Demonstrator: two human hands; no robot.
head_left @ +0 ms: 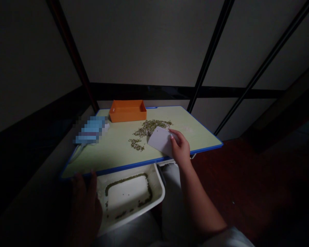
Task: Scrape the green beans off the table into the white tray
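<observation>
My right hand (180, 145) pinches a thin white card (160, 140) between thumb and fingers. The card is tilted, with its far left edge down by a loose pile of small green beans or seeds (154, 126) on the pale table (113, 151). A smaller scatter of them (137, 144) lies to the left of the card. Deep in shadow, my left hand (86, 206) is at the left end of a white basin (158, 192) below the table's front edge, seemingly gripping its side. Green grains line the basin's floor edges.
An orange open box (128, 115) stands at the table's back left. Something blue, blurred out, (91, 130) lies at the left edge, with a pale strap below it. A panelled wall (144, 41) rises behind the table. Dark red floor (226, 178) shows at right.
</observation>
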